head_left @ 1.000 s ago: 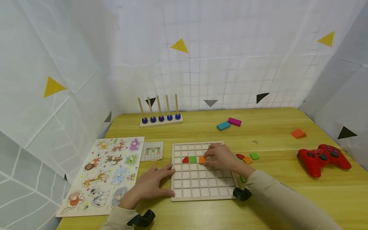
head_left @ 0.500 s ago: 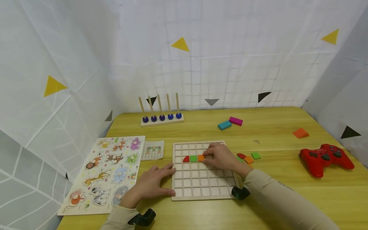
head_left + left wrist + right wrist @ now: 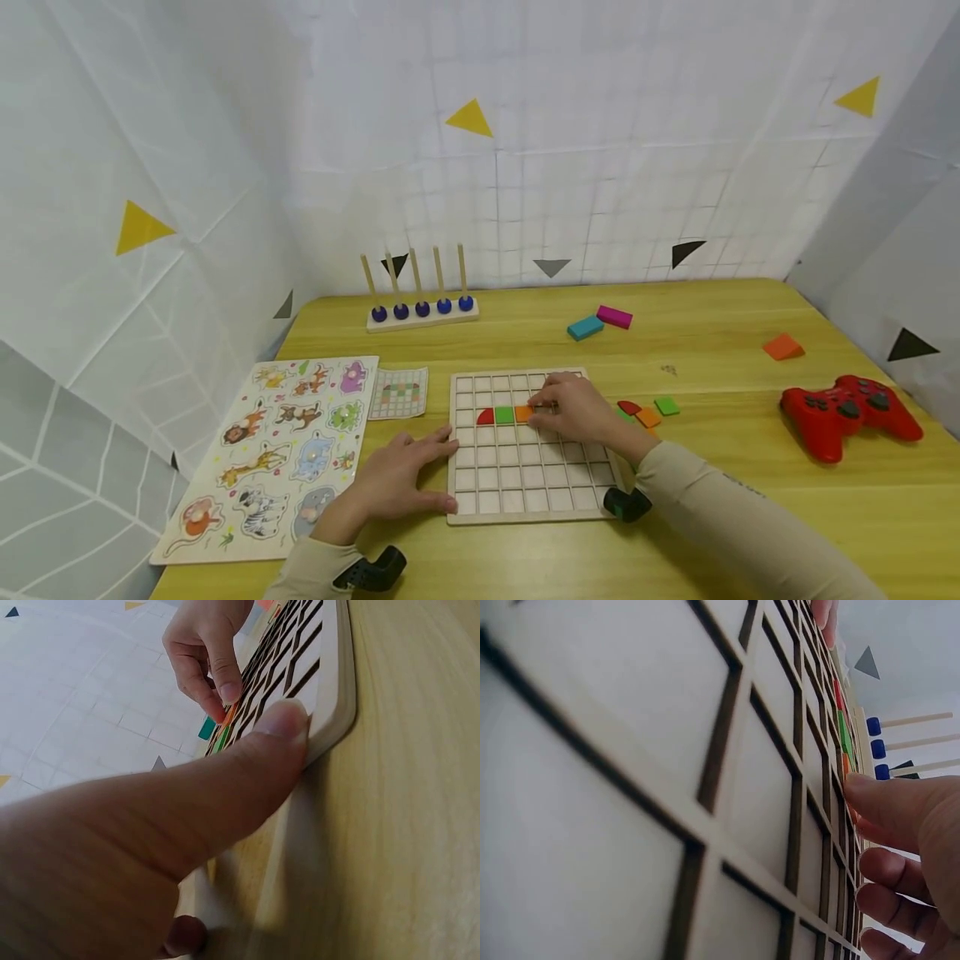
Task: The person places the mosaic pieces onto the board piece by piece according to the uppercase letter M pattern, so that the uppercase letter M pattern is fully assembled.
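Note:
A wooden grid board (image 3: 525, 519) lies in the middle of the table. In one row sit a red quarter-round tile (image 3: 487, 416), a green square tile (image 3: 505, 414) and, right beside it, an orange square tile (image 3: 523, 413). My right hand (image 3: 577, 410) pinches the orange tile at its cell, thumb and forefinger on it; the right wrist view shows the thumb at the orange tile (image 3: 846, 765). My left hand (image 3: 397, 477) rests at the board's left edge, fingers spread, its thumb (image 3: 281, 724) touching the near corner. The right hand covers several cells.
Loose green, red and orange tiles (image 3: 647, 417) lie right of the board, partly behind the right wrist. Left are a pattern card (image 3: 397, 393) and an animal puzzle (image 3: 247, 417). Behind stands a peg rack (image 3: 422, 315); a red game controller (image 3: 847, 417) lies far right.
The right hand has shifted the orange tile slightly left and back, against the green tile's cell. In the last half second it stays almost still. The left hand has not moved.

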Demonstrator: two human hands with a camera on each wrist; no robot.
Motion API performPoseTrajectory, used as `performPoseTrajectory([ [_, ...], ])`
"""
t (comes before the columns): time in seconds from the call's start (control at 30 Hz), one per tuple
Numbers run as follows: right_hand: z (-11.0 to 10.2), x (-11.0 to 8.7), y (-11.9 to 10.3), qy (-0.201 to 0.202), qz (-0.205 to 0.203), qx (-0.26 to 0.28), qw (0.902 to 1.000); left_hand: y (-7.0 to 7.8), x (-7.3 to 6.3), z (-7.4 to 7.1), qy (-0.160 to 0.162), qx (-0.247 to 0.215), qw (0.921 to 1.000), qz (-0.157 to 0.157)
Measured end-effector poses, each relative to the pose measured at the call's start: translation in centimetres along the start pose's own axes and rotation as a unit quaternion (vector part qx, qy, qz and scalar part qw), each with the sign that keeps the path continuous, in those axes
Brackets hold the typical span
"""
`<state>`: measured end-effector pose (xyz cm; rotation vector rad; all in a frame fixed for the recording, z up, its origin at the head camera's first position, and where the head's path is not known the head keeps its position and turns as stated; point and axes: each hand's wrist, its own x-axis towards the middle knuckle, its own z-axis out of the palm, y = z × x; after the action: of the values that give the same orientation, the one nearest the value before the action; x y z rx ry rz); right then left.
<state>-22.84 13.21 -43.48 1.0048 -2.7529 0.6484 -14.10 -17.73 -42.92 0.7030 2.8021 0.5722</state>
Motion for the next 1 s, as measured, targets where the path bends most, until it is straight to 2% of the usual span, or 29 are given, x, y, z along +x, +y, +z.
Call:
performPoseTrajectory([
  [0.13, 0.2, -0.2, 0.2, 0.001, 0.003, -0.001, 1.0000, 0.0, 0.1, 0.1, 0.001, 0.000, 1.0000, 0.003],
  [0.23, -0.5, -0.7, 0.7, 0.005, 0.027, 0.006, 0.9996, 0.1, 0.1, 0.1, -0.001, -0.002, 1.0000, 0.003],
  [0.33, -2.2, -1.5, 2.0, 0.010, 0.078, 0.014, 0.9968, 0.2, 0.1, 0.1, -0.005, -0.002, 1.0000, 0.002],
  [0.47, -5.0, -3.2, 4.7, 0.010, 0.151, 0.013, 0.9884, 0.0, 0.0, 0.0, -0.003, 0.002, 1.0000, 0.002],
  [0.57, -6.5, -4.9, 6.8, 0.004, 0.182, 0.003, 0.9833, -0.2, 0.0, -0.1, 0.001, 0.004, 1.0000, 0.002],
  [0.77, -7.8, -8.0, 9.6, -0.013, 0.195, -0.009, 0.9807, -0.2, 0.0, -0.1, 0.005, 0.004, 1.0000, 0.003],
  [1.0, -8.5, -10.5, 10.7, -0.051, 0.194, 0.001, 0.9797, -0.1, 0.0, 0.0, -0.001, -0.001, 1.0000, 0.002],
])
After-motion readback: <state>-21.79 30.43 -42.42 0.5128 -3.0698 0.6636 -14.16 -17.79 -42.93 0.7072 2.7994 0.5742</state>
